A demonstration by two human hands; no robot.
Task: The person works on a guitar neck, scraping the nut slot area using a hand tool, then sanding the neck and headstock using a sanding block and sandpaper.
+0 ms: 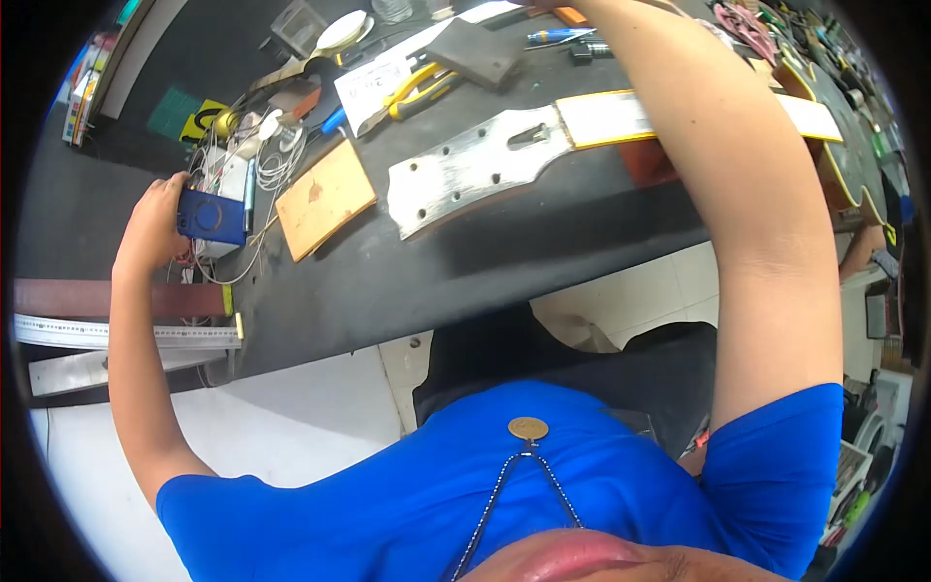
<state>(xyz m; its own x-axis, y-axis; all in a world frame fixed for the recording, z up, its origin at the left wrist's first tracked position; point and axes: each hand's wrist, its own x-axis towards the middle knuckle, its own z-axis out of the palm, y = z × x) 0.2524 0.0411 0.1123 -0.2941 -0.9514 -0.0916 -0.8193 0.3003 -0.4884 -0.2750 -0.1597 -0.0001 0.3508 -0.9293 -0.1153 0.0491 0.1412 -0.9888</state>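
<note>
Left hand (155,223): fingers clamped on blue smartphone (215,217) | place: just right of palm, between hand and wooden board (327,201) | judged: light, stiff, smooth so maybe slippery, screen probably fragile; best held by side edges | right hand: outside view, grip I cannot tell

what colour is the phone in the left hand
The phone in the left hand is dark blue, seen best in the head view.
</note>
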